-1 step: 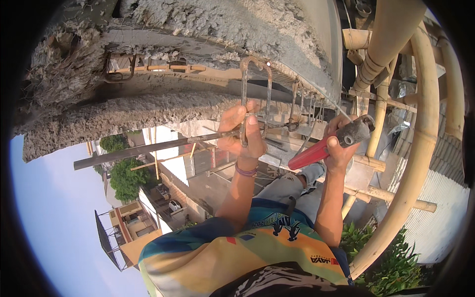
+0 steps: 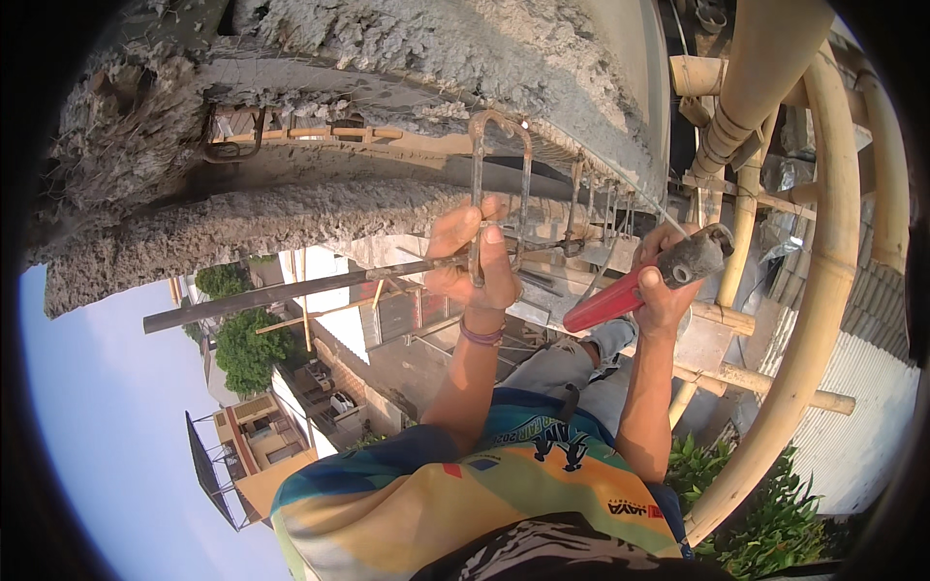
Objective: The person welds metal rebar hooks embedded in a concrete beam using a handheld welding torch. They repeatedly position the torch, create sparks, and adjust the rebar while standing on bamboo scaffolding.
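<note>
Both grips closed

Centre: left hand (image 2: pixel 497 273) curled around a bent steel stirrup (image 2: pixel 478 172), its hook toward twelve o'clock. At three, right hand (image 2: pixel 668 308) clasped around a red-handled tool (image 2: pixel 614 300). Far off, a tree (image 2: pixel 254 349) near nine.

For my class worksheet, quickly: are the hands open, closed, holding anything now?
Left hand: closed, holding a bent metal rod.
Right hand: closed, holding a red-handled tool.

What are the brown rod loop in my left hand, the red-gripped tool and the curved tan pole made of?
The brown rod loop looks like rusty steel, being mottled and rough. The red-gripped tool seems smooth plastic or rubber at its evenly coloured grip, with a scuffed grey head, likely metal. The curved tan pole is likely bare bamboo, given its ringed joint.
</note>
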The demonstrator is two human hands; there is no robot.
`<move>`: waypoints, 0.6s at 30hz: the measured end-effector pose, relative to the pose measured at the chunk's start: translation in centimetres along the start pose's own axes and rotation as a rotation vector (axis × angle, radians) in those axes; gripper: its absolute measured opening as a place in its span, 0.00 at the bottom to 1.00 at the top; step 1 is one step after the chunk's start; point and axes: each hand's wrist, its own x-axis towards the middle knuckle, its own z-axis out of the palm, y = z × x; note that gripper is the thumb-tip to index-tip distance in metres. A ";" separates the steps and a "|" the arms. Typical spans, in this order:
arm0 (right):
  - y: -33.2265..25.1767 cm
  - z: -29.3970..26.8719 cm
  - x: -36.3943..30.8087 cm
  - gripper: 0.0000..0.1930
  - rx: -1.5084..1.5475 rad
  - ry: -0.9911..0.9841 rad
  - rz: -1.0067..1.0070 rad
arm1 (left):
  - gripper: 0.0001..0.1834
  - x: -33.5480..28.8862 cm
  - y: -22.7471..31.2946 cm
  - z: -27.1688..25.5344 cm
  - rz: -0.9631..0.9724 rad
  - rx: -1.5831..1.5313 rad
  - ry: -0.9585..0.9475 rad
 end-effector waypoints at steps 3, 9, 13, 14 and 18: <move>-0.3 0.6 0.1 0.37 0.007 -0.019 0.054 | 0.17 0.2 0.0 0.3 0.006 -0.049 0.012; -0.8 0.8 0.4 0.35 -0.050 -0.086 0.144 | 0.16 0.0 0.4 0.4 -0.066 -0.068 0.067; -0.9 1.1 0.0 0.34 -0.019 -0.056 0.151 | 0.16 0.0 0.5 0.4 -0.080 -0.068 0.077; -0.9 1.2 -0.1 0.34 -0.014 -0.050 0.156 | 0.16 0.0 0.5 0.4 -0.080 -0.060 0.076; -0.7 1.2 0.4 0.32 -0.029 -0.090 0.133 | 0.13 0.1 0.5 0.5 -0.078 -0.072 0.081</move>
